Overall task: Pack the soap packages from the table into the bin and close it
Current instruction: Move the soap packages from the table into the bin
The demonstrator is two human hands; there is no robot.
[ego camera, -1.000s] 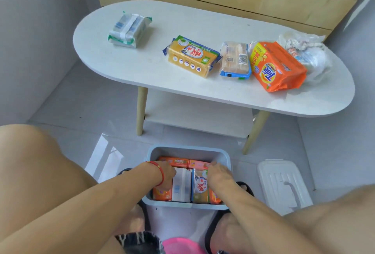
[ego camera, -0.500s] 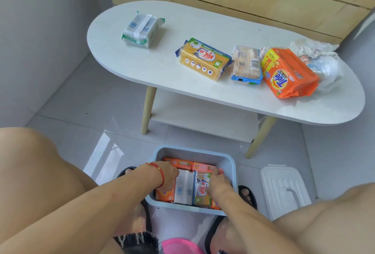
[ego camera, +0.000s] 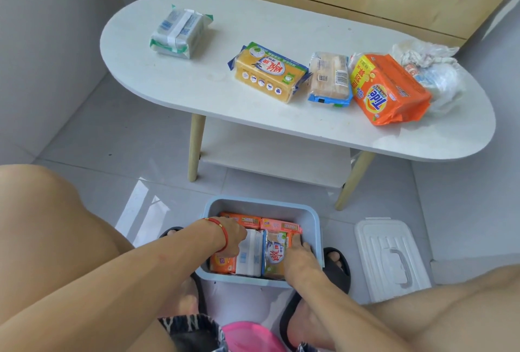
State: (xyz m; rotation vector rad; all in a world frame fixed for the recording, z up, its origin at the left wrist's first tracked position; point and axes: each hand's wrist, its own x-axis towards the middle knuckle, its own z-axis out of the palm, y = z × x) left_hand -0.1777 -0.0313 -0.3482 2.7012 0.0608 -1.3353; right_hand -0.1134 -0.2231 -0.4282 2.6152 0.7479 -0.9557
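Both hands in the bin (ego camera: pixel 311 228) on the floor: left hand (ego camera: pixel 232 236) curled on the white pack (ego camera: pixel 249 256), right hand (ego camera: pixel 299 257) fingers flat, pressing the upright pack (ego camera: pixel 274 253). Lid (ego camera: pixel 391 258) off, right of bin. Four soap packs (ego camera: pixel 270 71) on the table (ego camera: pixel 197 90) beyond.

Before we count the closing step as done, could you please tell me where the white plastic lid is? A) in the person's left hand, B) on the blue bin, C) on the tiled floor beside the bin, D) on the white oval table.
C: the white plastic lid lies flat on the tiled floor, apart from the open blue bin.
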